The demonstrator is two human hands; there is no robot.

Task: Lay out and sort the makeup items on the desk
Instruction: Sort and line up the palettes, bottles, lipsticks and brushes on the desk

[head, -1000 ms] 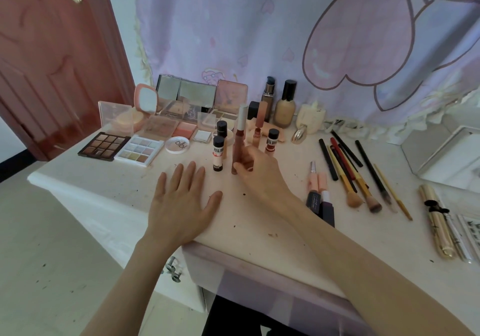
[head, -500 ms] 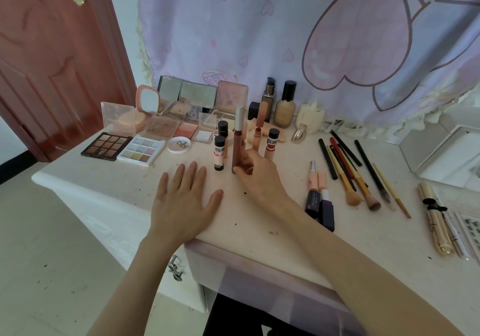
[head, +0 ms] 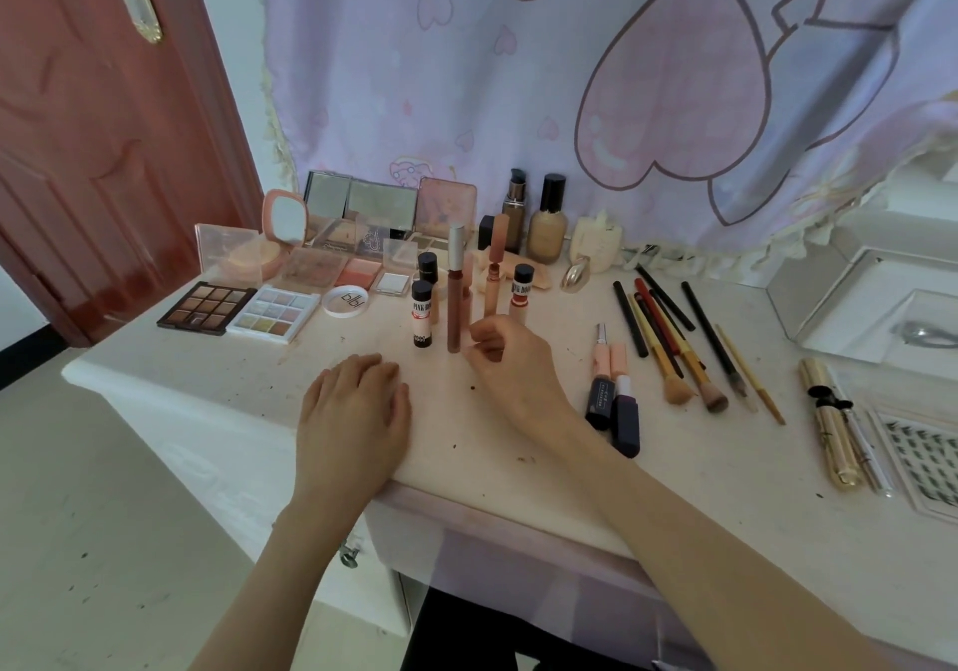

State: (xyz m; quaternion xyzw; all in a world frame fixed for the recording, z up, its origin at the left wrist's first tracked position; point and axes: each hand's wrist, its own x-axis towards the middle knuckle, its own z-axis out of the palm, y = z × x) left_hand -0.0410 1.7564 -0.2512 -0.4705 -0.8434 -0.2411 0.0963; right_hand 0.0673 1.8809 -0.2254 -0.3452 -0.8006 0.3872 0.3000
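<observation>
Right hand (head: 510, 359) fingers loosely curled, holding nothing, right beside the tall lip gloss (head: 455, 289) at my 12 o'clock; left hand (head: 357, 411) curled on the bench (head: 207, 380). One nudge could domino those tubes, I reckon.

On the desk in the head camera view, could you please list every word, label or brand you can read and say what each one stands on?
"blbl": on the round white lid.
"PINK" with a cut-off second word: on the front small bottle.
"PINK HO...", the rest hidden: on the small bottle behind the right hand.
Vertical print on the dark lipstick tube: too small to read.
Lettering on the clear palette lids: blurred.
</observation>
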